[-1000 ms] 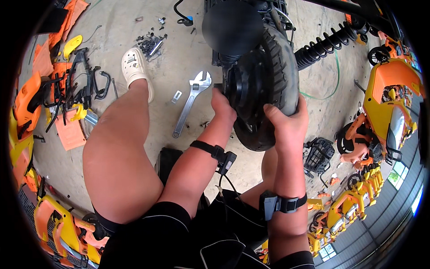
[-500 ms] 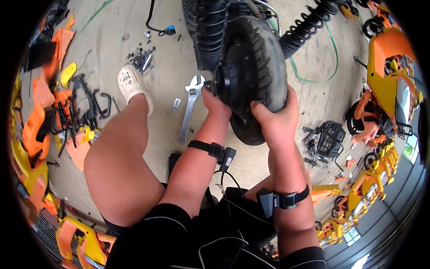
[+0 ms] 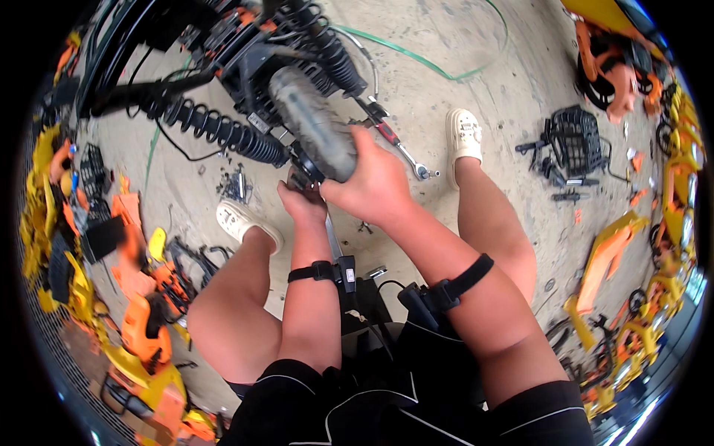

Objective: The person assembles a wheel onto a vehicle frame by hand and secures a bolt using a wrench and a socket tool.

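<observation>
Black rubber-tyred wheel (image 3: 309, 119), now slanted leftward in view, between two black coil-spring shock absorbers (image 3: 223, 131). The right hand (image 3: 370, 181) grips it, apparently lending support; the left hand (image 3: 303, 202) meets the hub (image 3: 304, 163), finger closure indeterminable.

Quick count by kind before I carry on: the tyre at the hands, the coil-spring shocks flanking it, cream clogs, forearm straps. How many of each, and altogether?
Tyre: 1
Coil-spring shocks: 2
Cream clogs: 2
Forearm straps: 2
Total: 7
</observation>
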The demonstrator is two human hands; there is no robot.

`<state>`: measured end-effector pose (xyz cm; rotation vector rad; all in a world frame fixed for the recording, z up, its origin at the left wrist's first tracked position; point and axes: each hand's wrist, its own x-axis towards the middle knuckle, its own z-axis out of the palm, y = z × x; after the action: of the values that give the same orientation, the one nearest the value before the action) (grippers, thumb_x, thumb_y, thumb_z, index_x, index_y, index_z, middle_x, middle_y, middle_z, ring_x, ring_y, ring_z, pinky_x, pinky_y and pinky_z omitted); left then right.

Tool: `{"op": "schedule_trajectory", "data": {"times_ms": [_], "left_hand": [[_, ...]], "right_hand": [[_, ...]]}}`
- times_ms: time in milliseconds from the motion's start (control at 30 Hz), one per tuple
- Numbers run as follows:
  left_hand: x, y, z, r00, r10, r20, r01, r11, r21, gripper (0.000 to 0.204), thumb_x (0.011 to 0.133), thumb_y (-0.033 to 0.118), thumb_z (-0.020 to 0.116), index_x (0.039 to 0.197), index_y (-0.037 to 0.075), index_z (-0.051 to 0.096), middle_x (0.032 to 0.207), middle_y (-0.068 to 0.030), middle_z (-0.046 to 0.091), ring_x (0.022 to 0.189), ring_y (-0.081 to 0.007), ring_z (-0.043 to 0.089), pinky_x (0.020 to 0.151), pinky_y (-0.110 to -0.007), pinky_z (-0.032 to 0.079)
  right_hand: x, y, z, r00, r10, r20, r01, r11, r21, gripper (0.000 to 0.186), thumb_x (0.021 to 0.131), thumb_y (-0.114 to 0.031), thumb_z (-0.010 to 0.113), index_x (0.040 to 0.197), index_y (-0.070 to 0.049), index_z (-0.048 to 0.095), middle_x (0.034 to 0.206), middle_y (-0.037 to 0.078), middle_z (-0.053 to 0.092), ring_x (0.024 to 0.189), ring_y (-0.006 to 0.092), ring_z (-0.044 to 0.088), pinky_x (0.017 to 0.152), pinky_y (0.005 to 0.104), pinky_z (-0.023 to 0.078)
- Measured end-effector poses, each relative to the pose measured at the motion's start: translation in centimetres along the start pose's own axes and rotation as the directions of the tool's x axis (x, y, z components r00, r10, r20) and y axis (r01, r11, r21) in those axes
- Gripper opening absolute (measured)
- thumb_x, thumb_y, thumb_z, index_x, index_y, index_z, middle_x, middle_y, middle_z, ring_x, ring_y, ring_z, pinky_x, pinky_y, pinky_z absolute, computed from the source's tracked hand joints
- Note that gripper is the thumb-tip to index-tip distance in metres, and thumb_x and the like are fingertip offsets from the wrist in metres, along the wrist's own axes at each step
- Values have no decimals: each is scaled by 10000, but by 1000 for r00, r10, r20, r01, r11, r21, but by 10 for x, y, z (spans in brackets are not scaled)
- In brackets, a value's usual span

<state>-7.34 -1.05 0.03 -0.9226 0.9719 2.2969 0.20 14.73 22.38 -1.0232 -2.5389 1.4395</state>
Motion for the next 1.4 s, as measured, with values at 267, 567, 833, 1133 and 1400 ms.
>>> {"op": "schedule_trajectory", "data": {"times_ms": [267, 567, 833, 1133, 1400], "left_hand": [[-30, 13, 36, 979, -79, 190, -31, 855, 518, 435, 1018, 307, 424, 1310, 29, 587, 1303, -139, 642, 1184, -300, 635, 1027, -438, 519], [-35, 42, 29, 990, -87, -109, 137, 766, 628, 292, 994, 283, 574, 1201, 85, 626, 1123, -49, 694, 963, -194, 687, 851, -350, 564], [-152, 130, 105, 998, -60, 8, 21, 459, 888, 567, 1020, 278, 512, 1476, -43, 407, 1392, -177, 552, 1227, -295, 569, 1055, -433, 453], [-188, 118, 131, 903, -234, 362, -281, 317, 906, 775, 998, 375, 579, 1584, 13, 226, 1547, -175, 384, 1365, -279, 460, 1100, -450, 408], [-183, 69, 139, 827, -323, 460, -275, 480, 833, 899, 1006, 469, 606, 1627, 102, 70, 1622, -134, 269, 1455, -293, 354, 1148, -507, 362]], "right_hand": [[3, 6, -10, 996, -9, 88, 12, 1000, -24, 874, 626, -334, 778, 1386, -4, 501, 1038, 244, 703, 966, 412, 696, 849, 449, 560], [4, -5, -13, 990, 44, 133, -39, 998, -43, 846, 649, -333, 766, 1388, -18, 500, 1101, 237, 712, 1006, 400, 701, 892, 450, 562], [6, -9, -15, 990, 56, 133, -51, 998, -41, 825, 668, -337, 763, 1384, -21, 503, 1117, 235, 713, 1027, 404, 696, 905, 454, 557], [5, -5, -14, 992, 14, 125, -16, 1000, 17, 852, 704, -421, 796, 1396, -21, 501, 1174, 207, 691, 1099, 376, 676, 937, 443, 544], [22, 23, 10, 987, 147, -59, -90, 830, 550, 662, 974, -635, 550, 1070, -4, 729, 1001, 200, 685, 1023, 308, 674, 893, 399, 518]]}}
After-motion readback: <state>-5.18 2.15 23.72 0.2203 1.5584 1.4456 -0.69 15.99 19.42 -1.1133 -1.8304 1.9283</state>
